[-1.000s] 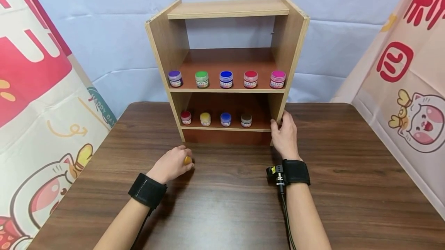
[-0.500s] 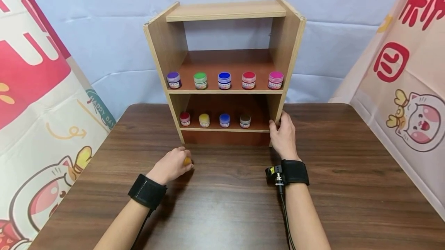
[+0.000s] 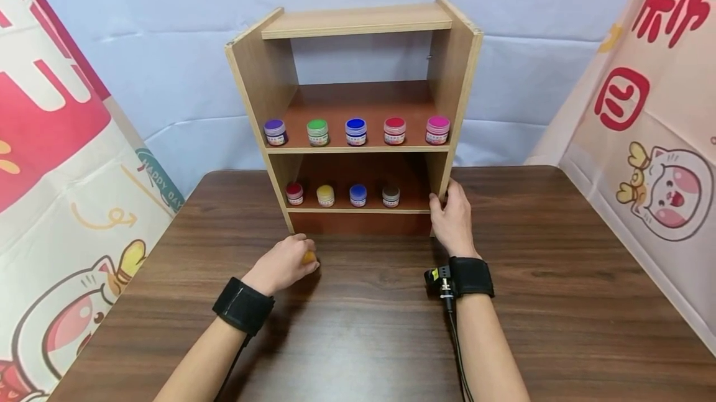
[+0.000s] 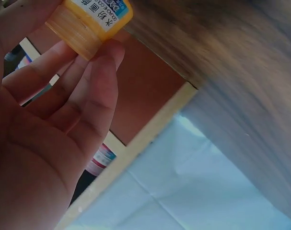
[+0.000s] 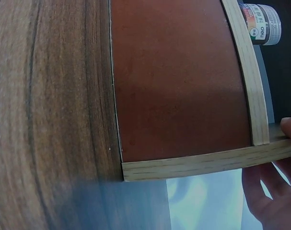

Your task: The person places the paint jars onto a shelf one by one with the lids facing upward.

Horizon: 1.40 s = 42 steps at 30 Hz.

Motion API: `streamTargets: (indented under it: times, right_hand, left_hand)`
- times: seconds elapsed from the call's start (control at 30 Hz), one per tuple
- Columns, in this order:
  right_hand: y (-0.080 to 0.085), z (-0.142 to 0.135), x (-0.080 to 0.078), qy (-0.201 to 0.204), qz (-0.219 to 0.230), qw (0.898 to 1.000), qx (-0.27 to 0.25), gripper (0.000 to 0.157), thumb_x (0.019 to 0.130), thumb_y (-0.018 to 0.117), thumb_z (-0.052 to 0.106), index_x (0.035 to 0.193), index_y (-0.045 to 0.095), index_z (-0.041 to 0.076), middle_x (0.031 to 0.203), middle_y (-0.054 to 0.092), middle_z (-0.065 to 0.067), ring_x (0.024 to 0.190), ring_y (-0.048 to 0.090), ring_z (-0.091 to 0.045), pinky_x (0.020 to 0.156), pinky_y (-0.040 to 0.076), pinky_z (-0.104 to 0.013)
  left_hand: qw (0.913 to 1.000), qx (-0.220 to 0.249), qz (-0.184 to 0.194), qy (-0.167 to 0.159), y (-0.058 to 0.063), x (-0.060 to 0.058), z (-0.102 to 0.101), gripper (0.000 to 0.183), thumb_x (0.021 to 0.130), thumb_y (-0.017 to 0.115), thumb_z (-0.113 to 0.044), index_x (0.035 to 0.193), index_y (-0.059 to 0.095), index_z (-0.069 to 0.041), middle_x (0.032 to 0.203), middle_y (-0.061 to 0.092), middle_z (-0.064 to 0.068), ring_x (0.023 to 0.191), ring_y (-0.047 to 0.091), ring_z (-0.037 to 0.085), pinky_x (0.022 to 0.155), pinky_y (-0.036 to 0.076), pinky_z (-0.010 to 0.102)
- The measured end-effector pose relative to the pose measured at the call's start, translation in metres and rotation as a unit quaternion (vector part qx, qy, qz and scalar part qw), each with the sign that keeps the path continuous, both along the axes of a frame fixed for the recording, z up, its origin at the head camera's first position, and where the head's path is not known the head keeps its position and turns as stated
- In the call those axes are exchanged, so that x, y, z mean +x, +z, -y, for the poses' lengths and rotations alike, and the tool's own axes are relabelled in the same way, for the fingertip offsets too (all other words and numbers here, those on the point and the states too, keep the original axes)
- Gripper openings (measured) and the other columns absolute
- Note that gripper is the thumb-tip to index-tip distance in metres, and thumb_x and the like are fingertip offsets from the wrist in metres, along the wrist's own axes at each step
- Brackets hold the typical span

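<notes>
My left hand pinches a small orange-yellow paint jar between thumb and fingertips, low over the table in front of the shelf's left half. Only a bit of the jar shows past the fingers in the head view. A small wooden shelf unit stands upright ahead. Its right side panel is gripped low down by my right hand, thumb inside and fingers outside. On the lower shelf stand a dark red jar, a yellow jar, a blue jar and a brown-lidded jar.
Along the middle shelf's front edge runs a spaced row of jars: purple, green, blue, red and pink. The wooden table lies below. Pale cloth hangs behind; printed banners flank both sides.
My left hand, with the orange-yellow jar, has shifted slightly to the right relative to the shelf. The head view has turned a little. My right hand keeps its hold on the side panel.
</notes>
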State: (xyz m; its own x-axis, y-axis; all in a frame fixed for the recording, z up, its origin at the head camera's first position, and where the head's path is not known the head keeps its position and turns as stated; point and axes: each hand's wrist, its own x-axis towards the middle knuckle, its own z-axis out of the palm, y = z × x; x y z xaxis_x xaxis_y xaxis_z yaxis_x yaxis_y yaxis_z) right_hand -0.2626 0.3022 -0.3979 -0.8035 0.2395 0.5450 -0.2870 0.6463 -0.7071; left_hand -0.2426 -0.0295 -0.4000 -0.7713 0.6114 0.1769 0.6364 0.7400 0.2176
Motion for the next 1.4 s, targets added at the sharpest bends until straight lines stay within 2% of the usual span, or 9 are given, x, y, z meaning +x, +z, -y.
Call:
streamTargets:
  times: [0.3, 0.43, 0.53, 0.7, 0.87, 1.03, 1.17, 1.27, 1.4]
  right_hand:
    - [-0.001, -0.003, -0.001, -0.001, -0.004, 1.0, -0.004, 0.044, 0.092, 0.053, 0.013, 0.133, 0.046, -0.001, 0.119, 0.054, -0.022, 0.1, 0.054, -0.035, 0.079, 0.046, -0.052]
    - [-0.001, -0.002, 0.0, 0.002, 0.007, 1.0, -0.006, 0.046, 0.092, 0.053, 0.015, 0.135, 0.045, -0.001, 0.12, 0.053, -0.022, 0.101, 0.054, -0.035, 0.08, 0.046, -0.051]
    - [-0.001, -0.003, 0.002, 0.002, 0.008, 1.0, -0.008, 0.046, 0.092, 0.054, 0.015, 0.134, 0.045, -0.001, 0.118, 0.054, -0.022, 0.1, 0.054, -0.035, 0.081, 0.046, -0.051]
    - [0.0, -0.005, 0.002, 0.002, 0.01, 1.0, -0.015, 0.045, 0.091, 0.055, 0.015, 0.132, 0.047, 0.0, 0.116, 0.055, -0.021, 0.1, 0.054, -0.034, 0.081, 0.047, -0.05]
    - [0.002, -0.006, 0.003, 0.015, 0.024, 0.999, -0.022, 0.046, 0.091, 0.056, 0.017, 0.133, 0.047, 0.0, 0.121, 0.054, -0.021, 0.106, 0.055, -0.034, 0.082, 0.049, -0.049]
    - [0.004, -0.011, 0.006, 0.041, 0.05, 0.998, -0.024, 0.048, 0.091, 0.056, 0.022, 0.134, 0.046, 0.002, 0.124, 0.054, -0.019, 0.109, 0.054, -0.031, 0.083, 0.05, -0.047]
    - [0.008, -0.021, 0.012, 0.066, 0.086, 0.994, -0.028, 0.05, 0.091, 0.056, 0.03, 0.134, 0.047, 0.006, 0.125, 0.055, -0.017, 0.104, 0.057, -0.03, 0.081, 0.051, -0.047]
    - [0.01, -0.03, 0.017, 0.078, 0.106, 0.991, -0.03, 0.048, 0.091, 0.056, 0.034, 0.131, 0.051, 0.008, 0.124, 0.057, -0.016, 0.103, 0.057, -0.029, 0.082, 0.049, -0.048]
    - [0.011, -0.037, 0.018, 0.079, 0.101, 0.991, -0.027, 0.043, 0.091, 0.057, 0.035, 0.124, 0.058, 0.008, 0.121, 0.06, -0.015, 0.11, 0.055, -0.028, 0.087, 0.047, -0.048]
  left_hand:
    - [0.9988, -0.003, -0.023, -0.042, 0.016, -0.003, -0.032, 0.019, 0.079, 0.07, -0.018, 0.089, 0.067, -0.002, 0.081, 0.058, 0.005, 0.07, 0.054, 0.014, 0.063, 0.052, 0.03]
    - [0.9983, -0.009, -0.016, -0.055, 0.024, -0.003, -0.051, 0.023, 0.081, 0.069, -0.02, 0.093, 0.068, -0.001, 0.087, 0.06, 0.008, 0.076, 0.056, 0.016, 0.069, 0.053, 0.03]
    - [0.9979, -0.01, -0.01, -0.063, 0.031, -0.003, -0.067, 0.024, 0.082, 0.068, -0.02, 0.096, 0.067, 0.0, 0.087, 0.058, 0.008, 0.073, 0.055, 0.015, 0.067, 0.053, 0.029]
    - [0.9964, -0.014, -0.021, -0.081, 0.045, -0.007, -0.091, 0.025, 0.084, 0.067, -0.022, 0.099, 0.066, -0.002, 0.091, 0.059, 0.009, 0.076, 0.057, 0.015, 0.07, 0.053, 0.028]
    - [0.9956, -0.017, -0.026, -0.089, 0.055, -0.012, -0.111, 0.029, 0.085, 0.066, -0.024, 0.104, 0.066, -0.003, 0.094, 0.061, 0.009, 0.079, 0.058, 0.016, 0.072, 0.053, 0.028]
    - [0.994, -0.025, -0.048, -0.095, 0.059, -0.014, -0.131, 0.033, 0.085, 0.066, -0.027, 0.107, 0.066, -0.002, 0.097, 0.062, 0.009, 0.082, 0.059, 0.015, 0.075, 0.053, 0.028]
    - [0.9929, -0.026, -0.072, -0.091, 0.058, -0.014, -0.147, 0.033, 0.086, 0.065, -0.029, 0.107, 0.064, -0.003, 0.091, 0.06, 0.007, 0.076, 0.057, 0.015, 0.071, 0.053, 0.027]
    - [0.9914, -0.011, -0.097, -0.087, 0.057, -0.014, -0.157, 0.031, 0.086, 0.064, -0.028, 0.105, 0.063, -0.003, 0.088, 0.057, 0.007, 0.074, 0.053, 0.015, 0.068, 0.051, 0.027]
    - [0.9876, 0.014, -0.129, -0.088, 0.058, -0.018, -0.17, 0.028, 0.087, 0.064, -0.025, 0.103, 0.061, -0.003, 0.087, 0.056, 0.006, 0.076, 0.053, 0.017, 0.068, 0.049, 0.028]
